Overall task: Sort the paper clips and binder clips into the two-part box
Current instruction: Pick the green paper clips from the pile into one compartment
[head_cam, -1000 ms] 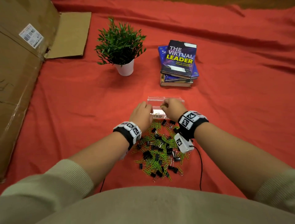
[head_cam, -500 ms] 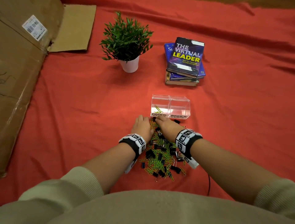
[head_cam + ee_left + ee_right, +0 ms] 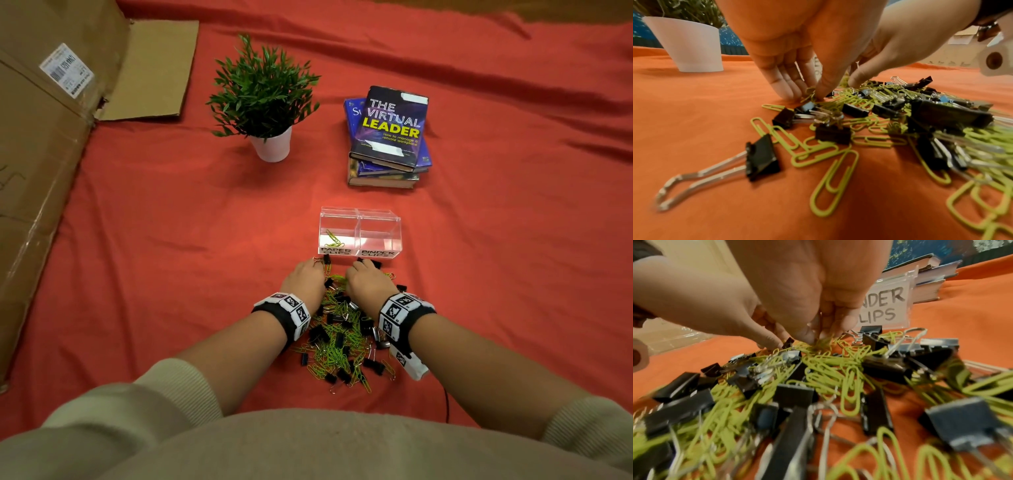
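The clear two-part box (image 3: 359, 216) stands on the red cloth, labelled PAPER CLIPS on the left and BINDER CLIPS on the right. A few green paper clips (image 3: 333, 238) lie in its left part; the right part looks empty. A mixed pile of green paper clips and black binder clips (image 3: 342, 337) lies just in front of it. My left hand (image 3: 308, 274) (image 3: 807, 95) reaches down at the pile's far edge, thumb against fingers on green paper clips. My right hand (image 3: 363, 275) (image 3: 818, 335) is beside it, fingertips pinching green clips.
A potted plant (image 3: 265, 102) in a white pot stands at the back left. A stack of books (image 3: 388, 137) lies behind the box. A large cardboard box (image 3: 44, 144) fills the left side. A black cable (image 3: 446, 404) runs by my right arm.
Both hands have come back from over the box's left part to the far edge of the pile. Paper clips now lie in that left part.
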Demonstrator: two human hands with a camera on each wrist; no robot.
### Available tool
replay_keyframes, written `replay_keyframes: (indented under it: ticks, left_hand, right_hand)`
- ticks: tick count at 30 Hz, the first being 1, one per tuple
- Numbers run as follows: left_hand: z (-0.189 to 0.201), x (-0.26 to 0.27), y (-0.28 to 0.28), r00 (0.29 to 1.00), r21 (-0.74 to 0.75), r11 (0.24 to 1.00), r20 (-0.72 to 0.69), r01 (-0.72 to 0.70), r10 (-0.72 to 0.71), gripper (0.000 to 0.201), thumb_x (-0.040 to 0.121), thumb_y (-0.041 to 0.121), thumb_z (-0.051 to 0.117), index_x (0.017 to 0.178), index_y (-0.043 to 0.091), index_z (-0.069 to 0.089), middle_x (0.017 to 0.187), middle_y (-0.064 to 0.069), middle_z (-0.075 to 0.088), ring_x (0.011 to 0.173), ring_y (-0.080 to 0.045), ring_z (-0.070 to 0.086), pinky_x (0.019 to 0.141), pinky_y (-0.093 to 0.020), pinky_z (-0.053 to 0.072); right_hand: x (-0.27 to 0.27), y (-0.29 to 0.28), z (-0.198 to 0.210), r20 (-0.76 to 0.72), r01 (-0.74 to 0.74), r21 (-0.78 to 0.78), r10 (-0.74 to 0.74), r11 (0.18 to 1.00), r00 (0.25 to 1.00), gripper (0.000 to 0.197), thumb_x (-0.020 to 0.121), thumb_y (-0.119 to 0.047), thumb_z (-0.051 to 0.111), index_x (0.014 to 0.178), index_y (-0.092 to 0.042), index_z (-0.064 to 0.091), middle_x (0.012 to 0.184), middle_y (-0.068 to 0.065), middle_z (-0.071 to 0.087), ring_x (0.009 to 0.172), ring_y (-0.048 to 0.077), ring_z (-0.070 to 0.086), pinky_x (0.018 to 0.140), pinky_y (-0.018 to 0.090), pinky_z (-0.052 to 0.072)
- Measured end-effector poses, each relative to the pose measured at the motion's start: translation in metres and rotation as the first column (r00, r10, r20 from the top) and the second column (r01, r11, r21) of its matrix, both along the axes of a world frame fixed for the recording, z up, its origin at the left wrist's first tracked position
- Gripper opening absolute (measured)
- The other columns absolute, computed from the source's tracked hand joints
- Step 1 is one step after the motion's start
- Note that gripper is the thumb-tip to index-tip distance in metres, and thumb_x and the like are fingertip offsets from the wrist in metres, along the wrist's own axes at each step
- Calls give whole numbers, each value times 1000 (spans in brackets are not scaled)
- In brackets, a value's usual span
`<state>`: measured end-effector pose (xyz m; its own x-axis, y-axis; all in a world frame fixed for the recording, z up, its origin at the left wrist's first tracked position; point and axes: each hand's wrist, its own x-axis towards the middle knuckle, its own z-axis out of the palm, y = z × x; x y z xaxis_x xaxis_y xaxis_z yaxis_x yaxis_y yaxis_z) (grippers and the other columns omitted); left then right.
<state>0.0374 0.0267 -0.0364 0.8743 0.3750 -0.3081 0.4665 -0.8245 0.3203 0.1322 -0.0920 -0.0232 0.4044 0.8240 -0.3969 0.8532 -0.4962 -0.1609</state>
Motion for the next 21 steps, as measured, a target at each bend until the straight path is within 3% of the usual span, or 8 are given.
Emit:
replay_keyframes:
  ticks: [2,5,8,13,15,17,19,21]
  left_hand:
    - [0,0,0,1000,-12,1000,-27,-3,3,24,89,7,52,112,2,55,113,-11,55,110,-27,51,91,-38,49]
    - [0,0,-1,998,-3,1000,-63,-4,4,33,89,12,54,120,0,50,120,-14,51,115,-28,48,96,-38,48]
    - [1,-2,-1,998,-3,1000,-58,-2,1,35,90,13,53,123,2,47,121,-14,52,115,-27,48,96,-37,47]
    - [10,-4,7,998,-101,993,-4,-66,66,15,92,8,45,106,7,50,106,-11,59,99,-29,56,84,-40,50]
    - [18,-3,10,995,-117,990,41,-82,87,11,93,9,44,101,6,50,99,-11,59,92,-28,56,75,-34,46]
    - [29,2,13,991,-152,984,85,-94,108,8,93,11,45,98,7,49,92,-8,55,84,-26,53,68,-31,39]
    - [42,9,17,984,-198,975,128,-99,126,5,92,11,46,95,8,49,90,-5,53,80,-23,51,68,-30,38]
    - [52,19,22,975,-220,971,174,-96,136,4,91,11,48,93,9,51,90,-5,55,81,-22,53,69,-30,42]
  right_hand:
    - [4,2,10,-108,69,-5,-69,998,992,23,96,-14,41,107,0,56,109,13,58,104,27,52,89,32,42]
    - [14,6,27,-305,280,10,-264,960,915,20,95,-18,46,96,-3,61,92,13,66,72,20,59,62,26,50]
    - [31,20,50,-408,396,54,-342,917,847,19,95,-19,49,92,-5,61,81,10,65,56,13,52,44,16,40]
    - [53,52,73,-212,305,111,-277,946,937,17,90,-14,48,80,-2,55,68,7,49,63,22,47,49,26,36]
    - [54,60,70,-157,268,75,-254,961,954,20,88,-12,47,69,-7,46,62,3,43,61,22,45,46,26,32]
    - [53,64,65,-115,241,58,-233,969,966,25,88,-10,46,64,-8,43,63,4,45,65,24,48,50,26,35]
    - [52,62,60,-104,214,83,-205,973,973,18,89,-11,48,78,-1,58,83,12,59,81,28,57,64,31,45]
    - [53,55,54,-123,227,154,-209,962,970,22,89,-13,50,100,1,65,104,16,61,96,29,58,82,34,49]
